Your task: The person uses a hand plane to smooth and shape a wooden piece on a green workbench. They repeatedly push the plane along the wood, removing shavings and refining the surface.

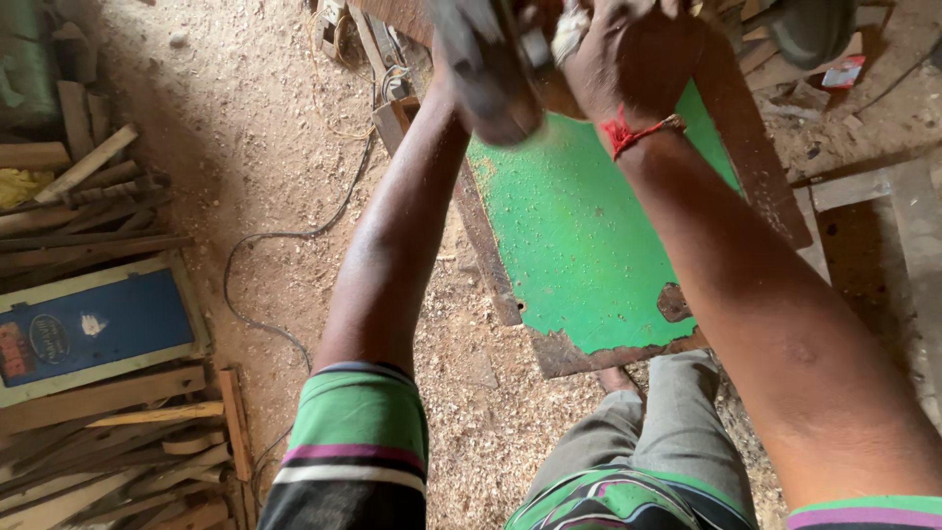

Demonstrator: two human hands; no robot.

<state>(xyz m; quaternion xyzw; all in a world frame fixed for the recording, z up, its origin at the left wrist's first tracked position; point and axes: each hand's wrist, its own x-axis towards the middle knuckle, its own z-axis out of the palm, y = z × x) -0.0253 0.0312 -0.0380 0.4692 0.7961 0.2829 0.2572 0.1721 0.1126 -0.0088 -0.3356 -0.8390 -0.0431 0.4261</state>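
Both my arms reach forward over a green metal table with rusty edges. My left hand is blurred at the top of the view and seems closed around a dark object that I cannot make out. My right hand, with a red thread around the wrist, is closed on a brownish piece of wood next to the left hand. The top edge of the frame cuts off the fingers of both hands. Sawdust lies scattered on the green surface.
Sawdust covers the floor. A black cable snakes across it. Wood planks and offcuts pile up at the left with a blue framed panel. Boards and scraps lie at the right.
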